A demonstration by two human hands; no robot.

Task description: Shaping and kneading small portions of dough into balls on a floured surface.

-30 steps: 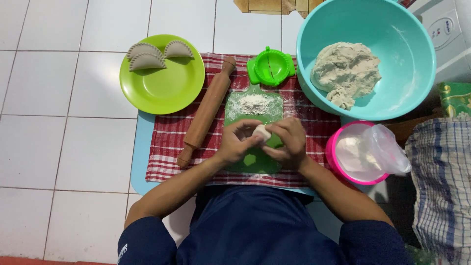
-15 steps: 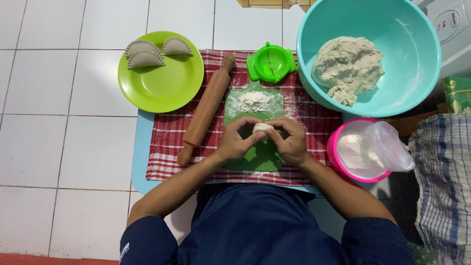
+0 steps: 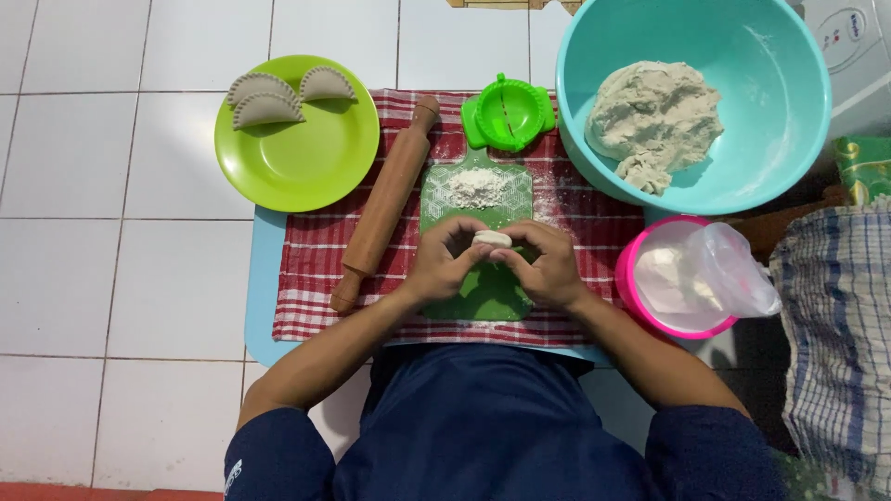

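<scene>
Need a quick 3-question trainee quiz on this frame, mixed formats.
1. True or false: the rolling pin lies on the green plate.
2. How many shaped dumplings are on that plate?
3. What do the left hand and right hand hold between them? A) dumpling press B) small dough piece C) pink container

Key
1. False: it lies on the checked cloth, beside the plate.
2. Three.
3. B: the small dough piece, above the green cutting board.

Single head-worn view, straight down, fairly near, over green cutting board (image 3: 478, 241) and perhaps tiled floor (image 3: 111, 260).
</scene>
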